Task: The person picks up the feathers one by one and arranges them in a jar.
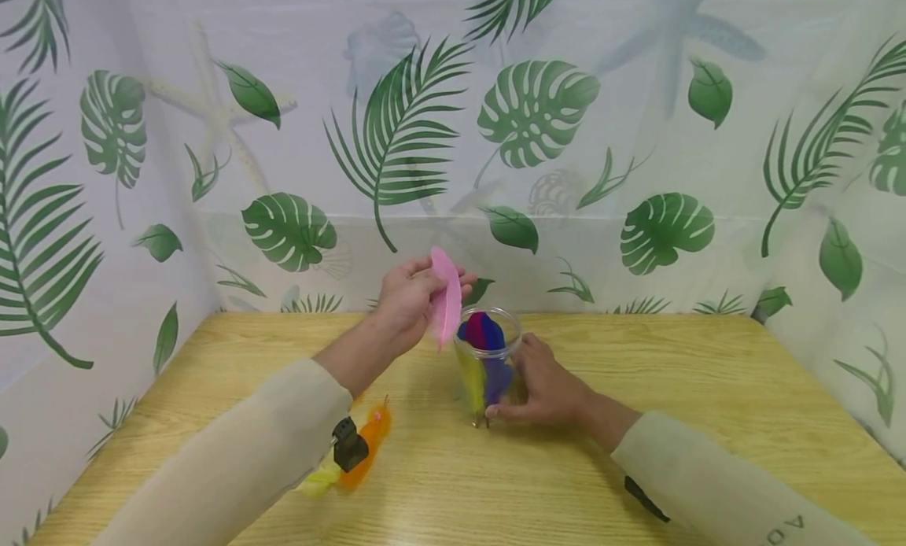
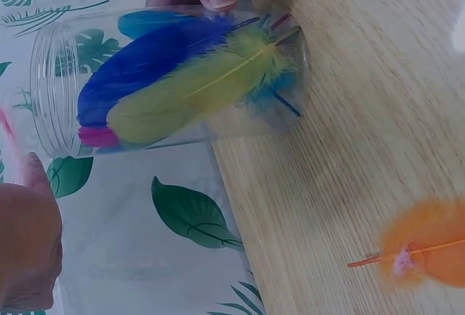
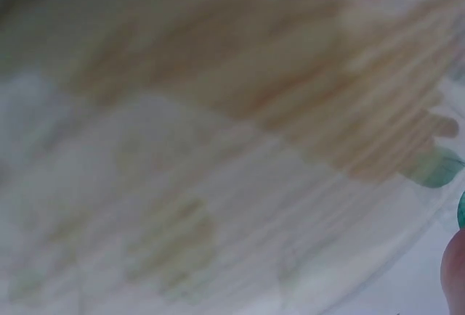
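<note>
In the head view my left hand (image 1: 406, 302) pinches a pink feather (image 1: 447, 298) between thumb and fingers, just above and left of the jar's mouth. The clear jar (image 1: 499, 352) stands upright on the table, and my right hand (image 1: 543, 385) grips its right side low down. Inside the jar, the left wrist view shows a blue feather (image 2: 145, 72), a yellow feather (image 2: 182, 101) and bits of teal and magenta. My left hand (image 2: 29, 239) appears there beside the jar's rim. The right wrist view is mostly blurred, with a fingertip (image 3: 454, 271) at its edge.
An orange feather (image 1: 370, 448) and a yellow feather (image 1: 322, 479) lie on the wooden table (image 1: 609, 499), partly behind my left forearm. A leaf-printed sheet (image 1: 439, 176) hangs behind the table's back edge and along both sides.
</note>
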Demonstrator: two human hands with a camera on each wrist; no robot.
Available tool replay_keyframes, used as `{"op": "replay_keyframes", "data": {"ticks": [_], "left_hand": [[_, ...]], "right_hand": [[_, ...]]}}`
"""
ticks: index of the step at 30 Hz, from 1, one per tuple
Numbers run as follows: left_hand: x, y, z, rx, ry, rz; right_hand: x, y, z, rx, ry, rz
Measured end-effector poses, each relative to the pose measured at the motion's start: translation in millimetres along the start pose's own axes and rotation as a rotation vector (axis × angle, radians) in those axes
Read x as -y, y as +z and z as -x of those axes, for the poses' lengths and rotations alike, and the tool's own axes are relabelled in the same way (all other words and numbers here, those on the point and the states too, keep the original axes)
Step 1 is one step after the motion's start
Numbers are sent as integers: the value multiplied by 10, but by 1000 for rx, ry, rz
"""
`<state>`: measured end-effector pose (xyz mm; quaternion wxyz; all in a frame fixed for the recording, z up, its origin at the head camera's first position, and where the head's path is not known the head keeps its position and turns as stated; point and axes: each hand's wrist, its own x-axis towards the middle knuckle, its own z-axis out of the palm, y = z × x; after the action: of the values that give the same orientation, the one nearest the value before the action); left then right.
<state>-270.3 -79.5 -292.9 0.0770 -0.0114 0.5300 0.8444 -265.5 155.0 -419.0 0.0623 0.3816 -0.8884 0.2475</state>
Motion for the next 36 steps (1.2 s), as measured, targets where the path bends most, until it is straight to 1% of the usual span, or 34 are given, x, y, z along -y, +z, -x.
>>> {"op": "replay_keyframes", "data": {"ticks": [3,8,11,16,23,25,28,30,32,36], "left_hand": [[6,25,0,1,2,-7],[11,54,-18,6,17,10],[1,81,-40,10,41,9],[-24,148,-63,-6,77,-16],[19,183,-68,-12,108,-23],[25,184,-66,-16,126,-19],[16,186,-74,-21,170,-9],[8,187,-80,-13,187,-11],[9,186,-80,0,177,-32],[42,173,-54,31,118,-76]], "right_hand": [[20,7,-3,16,14,-11],[21,16,-6,24,18,-15],[27,20,-9,22,7,-19],[30,30,-11,24,5,-28],[40,29,1,34,25,-32],[46,24,0,33,20,-32],[58,17,-4,28,12,-37],[62,13,-6,23,9,-44],[62,12,-7,19,6,-46],[49,15,-8,13,-6,-39]]}}
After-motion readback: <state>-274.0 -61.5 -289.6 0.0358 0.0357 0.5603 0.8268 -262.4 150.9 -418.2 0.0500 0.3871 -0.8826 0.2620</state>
